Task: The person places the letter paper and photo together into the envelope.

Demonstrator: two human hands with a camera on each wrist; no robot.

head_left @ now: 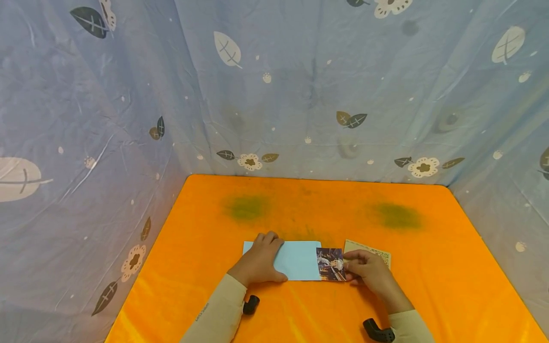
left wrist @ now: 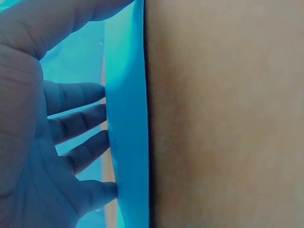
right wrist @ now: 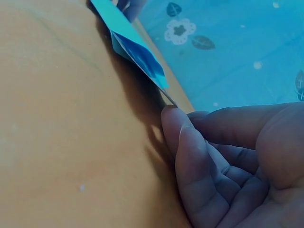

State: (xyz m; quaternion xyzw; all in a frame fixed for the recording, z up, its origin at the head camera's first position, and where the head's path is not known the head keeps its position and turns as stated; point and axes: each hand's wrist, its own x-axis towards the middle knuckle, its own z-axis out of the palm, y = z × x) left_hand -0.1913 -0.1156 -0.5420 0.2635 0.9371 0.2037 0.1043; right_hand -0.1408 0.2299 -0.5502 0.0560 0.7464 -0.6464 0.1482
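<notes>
A light blue paper envelope [head_left: 299,259] lies lengthwise near the front of the table. Across its left part rests my left hand [head_left: 262,259], thumb by the near edge and fingers toward the far edge; in the left wrist view its nearly straight fingers [left wrist: 85,114] touch the paper. The right end gapes a little in the right wrist view, showing a darker blue inside [right wrist: 142,59]. My right hand [head_left: 364,269] pinches the right edge of a dark printed photo [head_left: 330,263], whose left edge meets that mouth. Whether any of it is inside, I cannot tell.
Partly under the right hand lies a tan card [head_left: 362,246] with a patterned edge. An orange cloth [head_left: 317,209] covers the table, and patterned curtains [head_left: 291,95] hang behind and at both sides. Black wrist mounts [head_left: 379,331] sit on both sleeves.
</notes>
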